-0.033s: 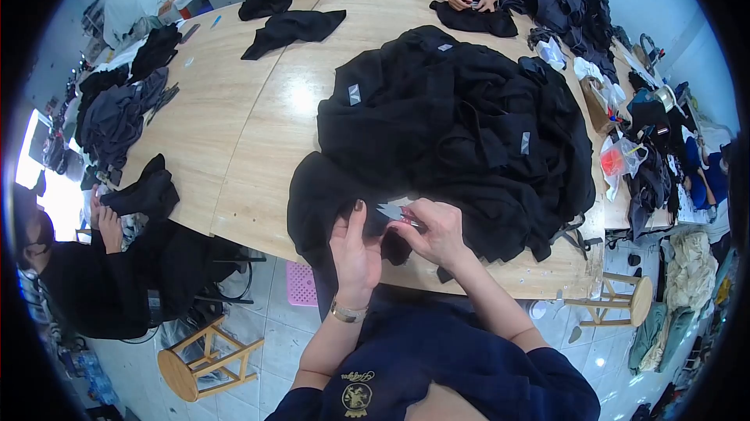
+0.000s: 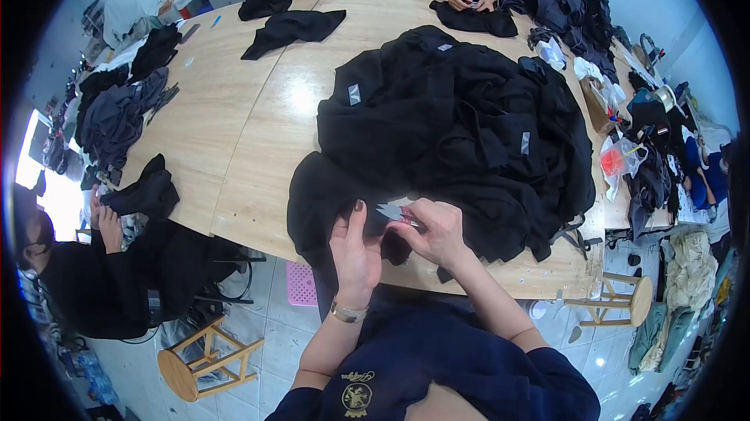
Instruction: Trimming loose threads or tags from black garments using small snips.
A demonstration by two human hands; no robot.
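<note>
A pair of thread snips (image 2: 390, 211) with red handles and short silver blades is gripped in my right hand (image 2: 437, 232). The blades point left, towards the thumb of my left hand (image 2: 355, 257). That hand holds a black garment (image 2: 316, 194) at the table's near edge, thumb raised in front and the other fingers partly hidden by cloth. Both hands are close together, with dark fabric between and below them. Directly beyond lies a big heap of black garments (image 2: 398, 120), several showing small pale labels; the held cloth runs up against it.
The pale wooden table (image 2: 254, 194) has a seam on the left. Three people handle black cloth: two across the table, one at left. Wooden stools (image 2: 640, 301) stand at right and lower left (image 2: 178, 374). Plastic bags (image 2: 621, 157) and clutter line the right side.
</note>
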